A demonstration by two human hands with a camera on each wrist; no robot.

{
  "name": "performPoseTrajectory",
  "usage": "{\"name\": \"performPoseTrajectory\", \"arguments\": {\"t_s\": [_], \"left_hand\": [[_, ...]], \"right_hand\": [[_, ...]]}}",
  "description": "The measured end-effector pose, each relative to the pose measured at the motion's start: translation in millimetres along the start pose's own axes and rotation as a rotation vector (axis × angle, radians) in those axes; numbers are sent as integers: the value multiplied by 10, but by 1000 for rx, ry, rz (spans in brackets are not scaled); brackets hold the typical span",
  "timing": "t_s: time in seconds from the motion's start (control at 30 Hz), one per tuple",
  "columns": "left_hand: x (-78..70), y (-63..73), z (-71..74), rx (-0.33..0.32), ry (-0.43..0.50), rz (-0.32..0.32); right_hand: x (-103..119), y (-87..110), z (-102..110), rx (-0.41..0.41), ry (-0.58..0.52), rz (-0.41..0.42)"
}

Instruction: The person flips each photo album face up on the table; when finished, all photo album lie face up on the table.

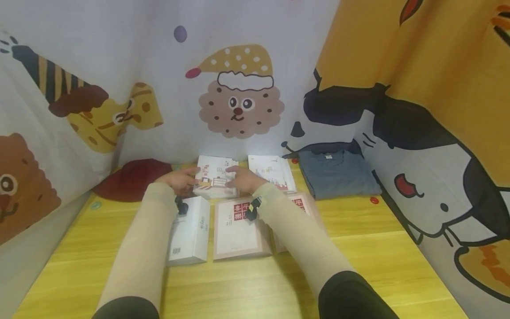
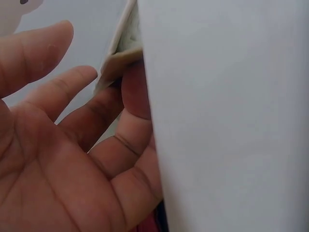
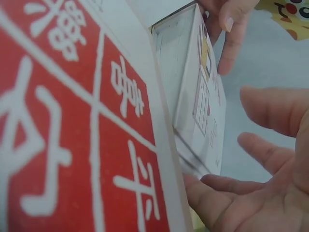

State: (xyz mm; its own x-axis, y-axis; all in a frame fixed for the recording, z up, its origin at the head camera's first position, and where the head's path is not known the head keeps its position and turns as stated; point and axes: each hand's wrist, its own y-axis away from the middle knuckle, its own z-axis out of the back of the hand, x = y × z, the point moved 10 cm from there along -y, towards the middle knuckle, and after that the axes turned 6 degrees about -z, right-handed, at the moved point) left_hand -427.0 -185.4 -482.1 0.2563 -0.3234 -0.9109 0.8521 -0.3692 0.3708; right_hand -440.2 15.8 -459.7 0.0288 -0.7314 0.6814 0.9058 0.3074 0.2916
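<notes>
A thick white book [image 1: 215, 177] with a printed picture cover lies at the back of the table between both hands. My left hand [image 1: 181, 180] is at its left edge. In the left wrist view that hand's fingers [image 2: 116, 137] reach to a cover corner, the tips partly hidden behind a white panel [image 2: 231, 116], while the thumb stands away. My right hand [image 1: 246, 179] is at the book's right edge. The right wrist view shows the right fingers [image 3: 224, 191] low beside the book, with the thumb spread apart from the cover.
Nearer me stand a white folded stand [image 1: 189, 230] with a barcode and two pink-edged ones [image 1: 239, 237] with red character squares. Another white printed item [image 1: 268, 170] lies right of the book. A dark red cap [image 1: 137, 179] and folded grey-blue shirt [image 1: 338, 175] flank them. A patterned curtain [image 1: 159, 66] hangs behind.
</notes>
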Motion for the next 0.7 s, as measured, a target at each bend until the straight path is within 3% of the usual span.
{"name": "performPoseTrajectory", "arguments": {"t_s": [0.23,0.47,0.53,0.7], "left_hand": [[0,13,6,-29,-1,6],[14,94,41,-19,-49,23],[5,140,92,-39,-80,27],[-129,325,229,-122,-249,-36]], "right_hand": [[-17,11,5,19,-4,13],[-112,24,64,2,-90,-10],[-117,38,102,-21,-137,-12],[-42,164,124,-41,-219,19]]}}
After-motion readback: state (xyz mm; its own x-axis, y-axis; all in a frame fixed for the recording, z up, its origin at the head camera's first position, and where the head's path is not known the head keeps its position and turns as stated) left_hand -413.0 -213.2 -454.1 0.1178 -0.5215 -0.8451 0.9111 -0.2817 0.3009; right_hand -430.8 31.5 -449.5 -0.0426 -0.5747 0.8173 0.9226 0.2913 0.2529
